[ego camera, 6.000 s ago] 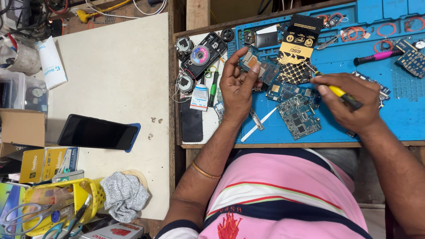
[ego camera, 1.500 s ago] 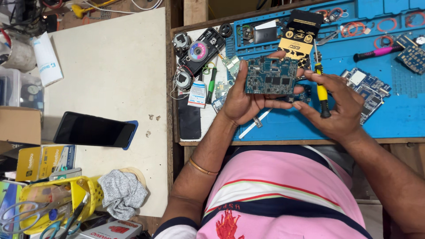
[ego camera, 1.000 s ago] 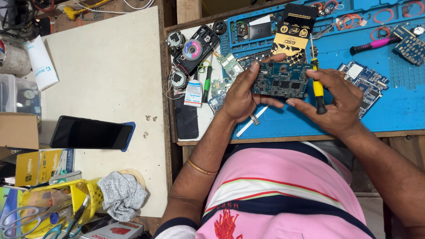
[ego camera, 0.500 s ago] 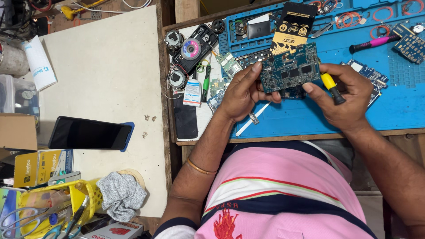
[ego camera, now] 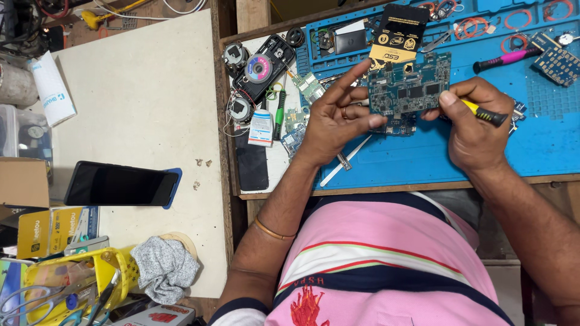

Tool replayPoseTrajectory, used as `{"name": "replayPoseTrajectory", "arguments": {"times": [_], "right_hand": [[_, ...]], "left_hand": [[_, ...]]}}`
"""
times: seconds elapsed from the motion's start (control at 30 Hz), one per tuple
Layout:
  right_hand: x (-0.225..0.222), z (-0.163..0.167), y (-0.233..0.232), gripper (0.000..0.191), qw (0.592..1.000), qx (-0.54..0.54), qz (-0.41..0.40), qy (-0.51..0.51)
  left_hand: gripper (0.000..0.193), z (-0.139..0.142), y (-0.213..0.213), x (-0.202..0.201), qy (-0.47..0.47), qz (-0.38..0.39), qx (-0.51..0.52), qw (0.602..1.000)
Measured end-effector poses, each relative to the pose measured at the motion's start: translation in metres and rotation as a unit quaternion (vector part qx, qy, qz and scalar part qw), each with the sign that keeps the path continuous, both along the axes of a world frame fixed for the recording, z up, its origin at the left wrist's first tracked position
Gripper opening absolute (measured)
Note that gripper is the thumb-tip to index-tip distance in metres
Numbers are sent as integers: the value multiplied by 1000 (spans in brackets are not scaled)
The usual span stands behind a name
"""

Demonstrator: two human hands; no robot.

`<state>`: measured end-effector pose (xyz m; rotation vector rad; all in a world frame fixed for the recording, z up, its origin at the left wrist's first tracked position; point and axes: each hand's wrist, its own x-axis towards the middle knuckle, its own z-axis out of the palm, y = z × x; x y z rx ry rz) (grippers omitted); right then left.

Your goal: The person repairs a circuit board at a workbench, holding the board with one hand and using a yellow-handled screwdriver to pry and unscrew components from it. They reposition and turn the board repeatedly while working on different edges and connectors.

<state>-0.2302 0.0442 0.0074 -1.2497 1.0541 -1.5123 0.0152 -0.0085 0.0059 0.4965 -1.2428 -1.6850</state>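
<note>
My left hand (ego camera: 334, 119) holds up a blue-green circuit board (ego camera: 411, 84) by its left edge, above the blue work mat (ego camera: 423, 157). My right hand (ego camera: 474, 124) steadies the board's right edge with thumb and fingers while gripping a yellow-and-black screwdriver (ego camera: 483, 113) that points away to the right. A second small board lies on the mat just under the held one. A black-and-gold card (ego camera: 399, 35) rests on the mat behind the board.
A pink-handled screwdriver (ego camera: 504, 58) and another board (ego camera: 556, 57) lie at the mat's far right. Left of the mat are a disassembled device (ego camera: 261, 67), a green tool (ego camera: 280, 113), a glue tube (ego camera: 261, 128) and a dark panel (ego camera: 251, 169). A dark phone (ego camera: 121, 184) lies on the pale tabletop.
Both hands lifted the circuit board off the mat and turned it, raising it further away from me. The screwdriver swung from upright to lying across my right hand.
</note>
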Motion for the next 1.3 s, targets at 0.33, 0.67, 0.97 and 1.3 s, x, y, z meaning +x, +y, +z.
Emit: {"name": "replayPoseTrajectory", "arguments": {"times": [0.33,0.67,0.97,1.3], "right_hand": [[-5,-7,-2,20,999,-1,9,-42],[8,17,0,23,986,-93,-115,74],[23,33,12,24,898,-265,-14,352],[16,21,10,23,904,-244,-6,351]], "left_hand": [[92,-1,3,-1,-75,-3,-76,994],[85,-9,0,-5,-128,87,-122,980],[79,-6,4,-5,-112,77,-130,982],[78,-5,4,-5,-123,78,-147,978]]}}
